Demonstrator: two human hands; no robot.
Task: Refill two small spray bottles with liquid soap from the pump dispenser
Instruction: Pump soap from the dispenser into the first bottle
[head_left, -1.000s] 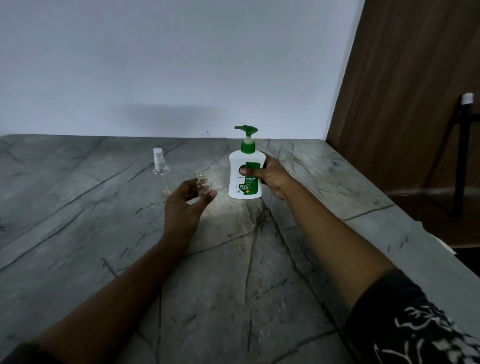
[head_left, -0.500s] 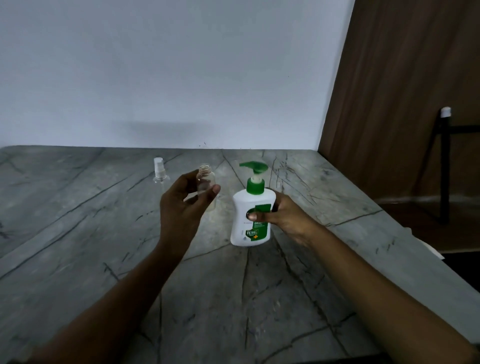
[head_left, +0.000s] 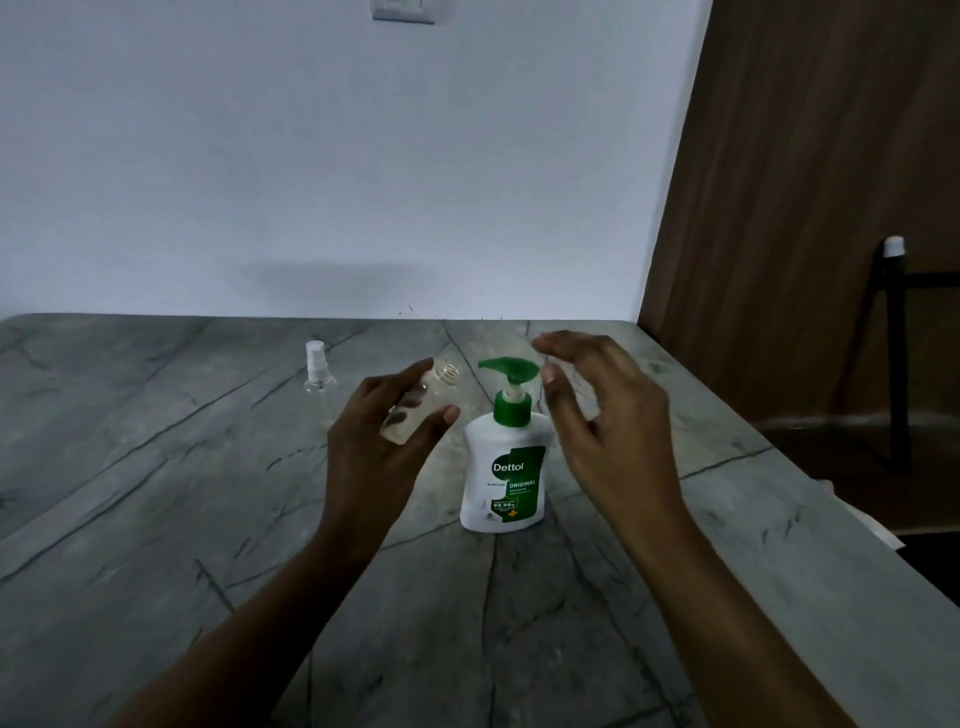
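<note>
Left hand (head_left: 379, 441) grips an uncapped clear spray bottle (head_left: 421, 402), tilted, mouth pointing up-right toward the upright pump dispenser (head_left: 506, 457). Right hand (head_left: 608, 410) hovers released beside the pump.

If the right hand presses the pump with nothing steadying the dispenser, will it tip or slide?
Likely stays put: the dispenser stands upright on a broad base. Its pump head sits high and overhangs one side, so an off-centre press might rock it. The smooth table might let it slide.

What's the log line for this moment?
left hand: holds uncapped bottle, tilted | right hand: open beside pump dispenser | capped bottle: on table
</note>
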